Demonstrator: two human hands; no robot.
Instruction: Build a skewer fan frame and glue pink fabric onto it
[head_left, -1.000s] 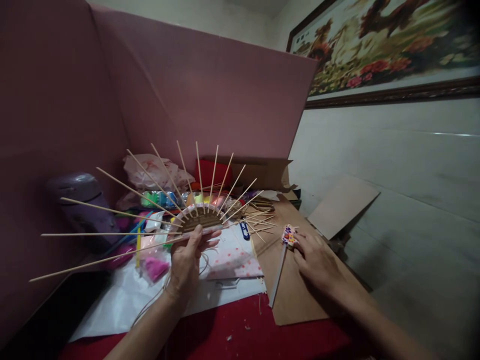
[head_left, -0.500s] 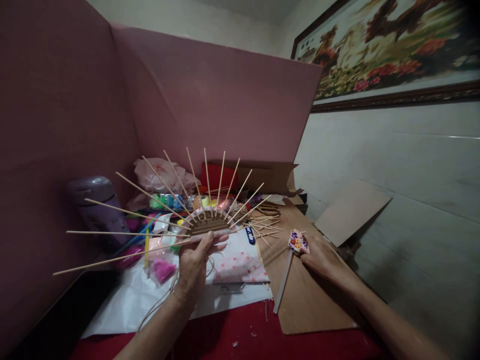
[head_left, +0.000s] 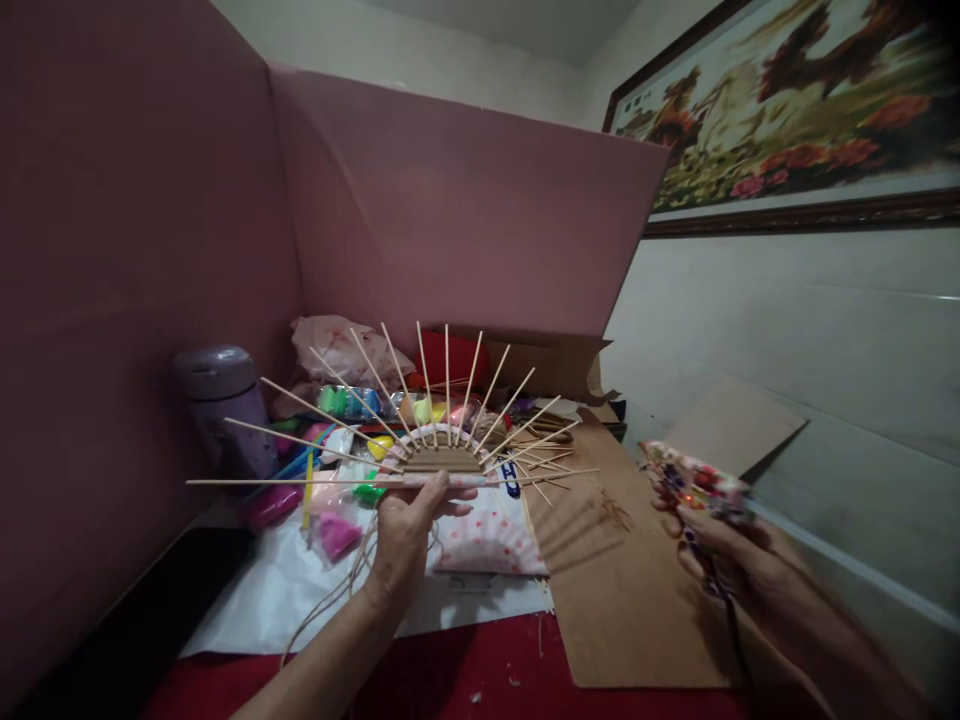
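My left hand [head_left: 411,525] grips the lower straight edge of a corrugated cardboard half-disc [head_left: 442,459], thumb in front. Thin wooden sticks [head_left: 447,375] fan out from its curved rim, which is trimmed with pale dotted material. Off to the right, my right hand [head_left: 720,545] is wrapped round a flower-patterned hot glue gun [head_left: 697,480]. A small red light glows on the gun, and a dark cord hangs below it. The gun's tip points left, apart from the half-disc.
Loose sticks [head_left: 551,462] and a blue cutter [head_left: 511,477] lie behind the half-disc. A brown board [head_left: 637,610] covers the right of the red-covered table. Coloured clay packs [head_left: 341,535], a purple bottle [head_left: 225,410], dotted fabric [head_left: 487,545] and a black panel [head_left: 187,590] are around.
My right hand has lifted the glue gun off the brown board and brought it rightward and nearer. The stick fan has turned to sit more level in my left hand. The view has shifted slightly.
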